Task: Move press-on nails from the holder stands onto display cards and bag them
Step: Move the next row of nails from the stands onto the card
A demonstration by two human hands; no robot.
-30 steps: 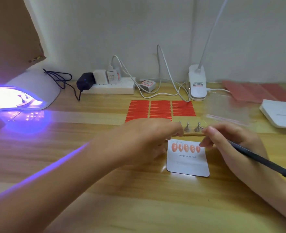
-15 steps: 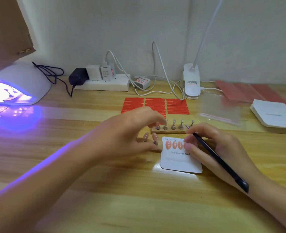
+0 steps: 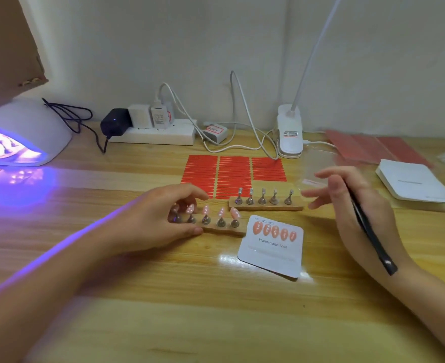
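Head view: our left hand (image 3: 161, 221) grips the end of the wooden stand (image 3: 224, 227) carrying pink nails (image 3: 234, 213). Our right hand (image 3: 347, 203), fingers spread, pins a black tool (image 3: 370, 231) under the thumb. Five nails sit on the display card (image 3: 271, 254); the second stand (image 3: 265, 204) behind it is bare.

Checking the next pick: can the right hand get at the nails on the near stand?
Probably yes. The right hand hovers off to the right, and the nails at that end stand uncovered; the left hand grips only the stand's far left end.
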